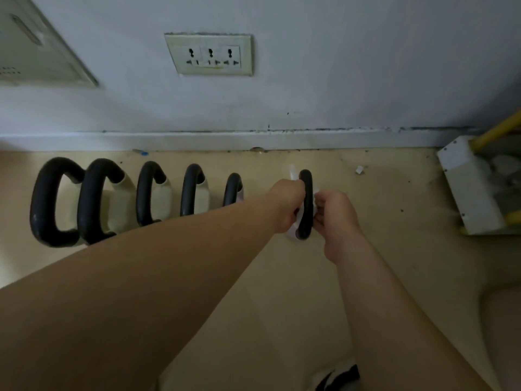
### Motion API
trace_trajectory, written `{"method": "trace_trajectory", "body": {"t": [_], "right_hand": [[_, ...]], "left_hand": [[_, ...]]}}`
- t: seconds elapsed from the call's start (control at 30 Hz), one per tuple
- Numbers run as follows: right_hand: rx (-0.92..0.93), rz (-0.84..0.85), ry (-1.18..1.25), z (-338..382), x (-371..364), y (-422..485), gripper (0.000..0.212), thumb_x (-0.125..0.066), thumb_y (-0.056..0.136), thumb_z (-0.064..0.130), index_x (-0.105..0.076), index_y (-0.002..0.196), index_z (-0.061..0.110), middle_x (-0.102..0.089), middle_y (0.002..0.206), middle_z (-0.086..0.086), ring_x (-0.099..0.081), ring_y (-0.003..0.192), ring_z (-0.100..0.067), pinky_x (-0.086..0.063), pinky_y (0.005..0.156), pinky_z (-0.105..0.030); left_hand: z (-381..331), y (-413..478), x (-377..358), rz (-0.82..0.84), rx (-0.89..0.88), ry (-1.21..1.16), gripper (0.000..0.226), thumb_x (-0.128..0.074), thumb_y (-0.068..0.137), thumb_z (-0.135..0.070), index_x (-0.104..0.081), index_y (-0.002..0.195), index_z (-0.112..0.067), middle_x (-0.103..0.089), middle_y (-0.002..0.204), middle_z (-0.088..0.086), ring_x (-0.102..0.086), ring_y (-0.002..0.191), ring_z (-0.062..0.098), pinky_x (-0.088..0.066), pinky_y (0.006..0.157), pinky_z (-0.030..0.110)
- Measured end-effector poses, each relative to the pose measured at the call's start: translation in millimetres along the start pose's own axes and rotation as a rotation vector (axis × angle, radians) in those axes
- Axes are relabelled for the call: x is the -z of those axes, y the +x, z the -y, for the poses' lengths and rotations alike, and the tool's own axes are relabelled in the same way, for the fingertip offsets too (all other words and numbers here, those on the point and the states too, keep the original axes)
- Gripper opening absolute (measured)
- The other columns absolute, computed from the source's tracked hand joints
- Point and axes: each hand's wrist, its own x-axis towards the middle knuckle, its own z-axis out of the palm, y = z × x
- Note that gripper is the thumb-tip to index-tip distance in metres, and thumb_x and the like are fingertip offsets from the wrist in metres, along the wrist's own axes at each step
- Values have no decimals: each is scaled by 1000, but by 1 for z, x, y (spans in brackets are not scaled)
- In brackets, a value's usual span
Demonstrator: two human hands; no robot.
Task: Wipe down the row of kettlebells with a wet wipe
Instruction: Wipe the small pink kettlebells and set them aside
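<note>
Down two bare forearms to a beige floor (394, 249) beside a wall. Between the two grips and touching both: the last kettlebell (307, 218), black handle upright, body almost wholly hidden under the grips. Only a pale sliver below the left grip, hard to tell from wipe.

Left grip (287, 204) curled into a fist against the handle's left side, fingers hidden behind the back of the hand. Closed, as far as can be told, on the wet wipe (291, 169), one white end poking out beyond the knuckles. Right grip (335, 213) just across the handle, fingertips pinching another white scrap of wipe against the bar. Middle of the wipe out of sight.

Left of the left grip, partly covered by its forearm: five more kettlebells (142, 193) in line along the skirting. High beyond both grips: a triple socket (208, 55). Well right of the right grip: a white box (468, 190) with yellow bars, cut off at the edge. Below the right forearm: a blurred black-and-white shoe (338, 376), half out of frame
</note>
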Motion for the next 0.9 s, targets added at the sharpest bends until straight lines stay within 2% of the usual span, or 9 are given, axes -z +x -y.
{"method": "trace_trajectory", "body": {"t": [0.1, 0.17, 0.23, 0.3, 0.4, 0.47, 0.53, 0.63, 0.9], "right_hand": [[25, -90, -85, 7, -9, -1, 22, -53, 97, 21, -63, 82, 8, -67, 84, -9, -62, 69, -22, -44, 52, -27], [235, -209, -253, 7, -24, -2, 21, -51, 94, 25, -62, 96, 7, -61, 97, -5, -58, 83, -24, -42, 68, -29], [452, -280, -332, 9, -43, -15, 27, -51, 91, 27, -63, 111, 14, -56, 112, 0, -55, 97, -24, -42, 81, -32], [530, -225, -392, 12, -61, -22, 24, -51, 93, 22, -68, 109, 16, -63, 109, -1, -59, 94, -24, -43, 77, -29], [261, 68, -328, 5, -99, -27, 16, -52, 94, 15, -65, 85, 14, -64, 85, -5, -62, 79, -24, -54, 72, -36], [96, 148, -302, -10, -123, -25, 13, -57, 91, 16, -63, 82, 10, -66, 84, -11, -69, 87, -32, -61, 85, -48], [89, 159, -347, -27, -142, -25, 18, -58, 94, 23, -65, 95, 7, -67, 91, -12, -68, 87, -32, -61, 85, -47], [141, 110, -416, -40, -158, -25, 27, -55, 98, 29, -60, 117, 10, -63, 94, -7, -60, 78, -23, -50, 70, -33], [65, 11, -469, -53, -157, -26, 50, -49, 104, 51, -59, 128, 9, -65, 100, -13, -59, 82, -30, -47, 77, -35]], "left_hand": [[0, 3, 6, -59, -45, 81, 29, -40, 103, -19, -59, 112, 1, -62, 117, 13, -60, 104, 27, -38, 111, 49], [0, -3, 16, -187, -84, 99, 40, -38, 104, -26, -52, 133, -3, -60, 130, 16, -60, 114, 33, -47, 104, 48], [11, -19, 40, -253, -137, 138, 40, -38, 105, -32, -55, 132, -8, -64, 124, 16, -64, 108, 33, -54, 95, 44], [30, -42, 66, -150, -160, 122, 33, -43, 104, -32, -67, 111, -11, -71, 112, 16, -69, 98, 32, -58, 87, 44], [44, -77, 107, -93, -120, 105, 17, -63, 96, -23, -72, 88, -11, -76, 94, 16, -72, 87, 32, -58, 81, 44], [52, -87, 132, -116, -104, 94, 10, -70, 89, -18, -71, 85, -9, -74, 86, 15, -70, 80, 34, -57, 82, 50], [60, -86, 154, -149, -76, 61, 18, -76, 84, -20, -74, 92, -4, -75, 88, 17, -71, 83, 40, -57, 82, 55], [78, -85, 177, -194, -38, -21, 26, -76, 84, -23, -75, 96, 0, -75, 91, 20, -73, 85, 37, -59, 79, 50], [110, -103, 206, -220, -39, -111, 25, -66, 92, -26, -69, 109, -8, -74, 93, 14, -72, 85, 31, -59, 68, 38]]}}
